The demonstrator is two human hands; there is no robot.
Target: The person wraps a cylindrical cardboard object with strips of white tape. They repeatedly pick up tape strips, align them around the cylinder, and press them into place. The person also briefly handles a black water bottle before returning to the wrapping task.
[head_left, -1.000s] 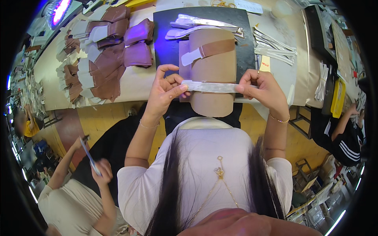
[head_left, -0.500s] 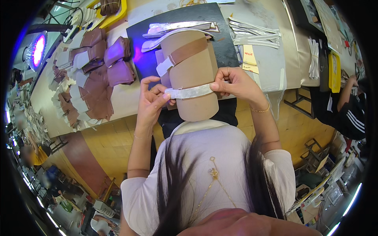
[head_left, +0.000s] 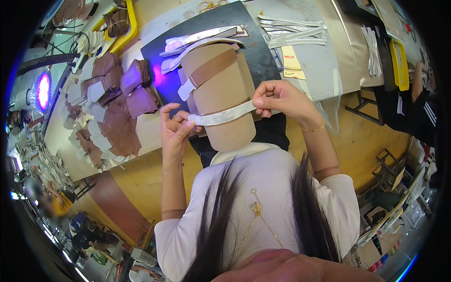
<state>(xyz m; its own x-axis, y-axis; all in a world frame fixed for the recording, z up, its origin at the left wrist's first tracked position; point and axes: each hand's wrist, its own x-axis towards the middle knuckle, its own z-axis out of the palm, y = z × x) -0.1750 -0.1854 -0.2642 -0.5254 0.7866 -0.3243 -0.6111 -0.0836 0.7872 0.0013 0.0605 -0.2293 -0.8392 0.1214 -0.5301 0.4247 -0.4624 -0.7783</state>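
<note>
A tan, rounded form point(head_left: 206, 98) like a half-cylinder stands between my hands. A brown strap point(head_left: 213, 69) with a pale end crosses its upper part. Lower down, a whitish strip point(head_left: 225, 116) spans the form at a slant, with the edge of a brown strap showing along it. My left hand point(head_left: 175, 129) pinches the strip's left end between thumb and forefinger, other fingers curled. At the other end, my right hand point(head_left: 282, 101) grips it between thumb and fingers, just off the form's right side. Further whitish strips point(head_left: 199, 40) lie behind the form.
A black mat point(head_left: 263, 58) lies under the form. Stacked brown and grey pieces point(head_left: 117, 124) cover the table's left, near a glowing lamp point(head_left: 43, 90). Loose whitish strips point(head_left: 296, 33) and a pale yellow card point(head_left: 293, 70) lie right. A yellow tray point(head_left: 131, 28) stands far left.
My right hand has drawn its end of the strip slightly away from the form, and more brown edge shows along the strip. Both hands keep their pinch. The whole view has shifted a little.
</note>
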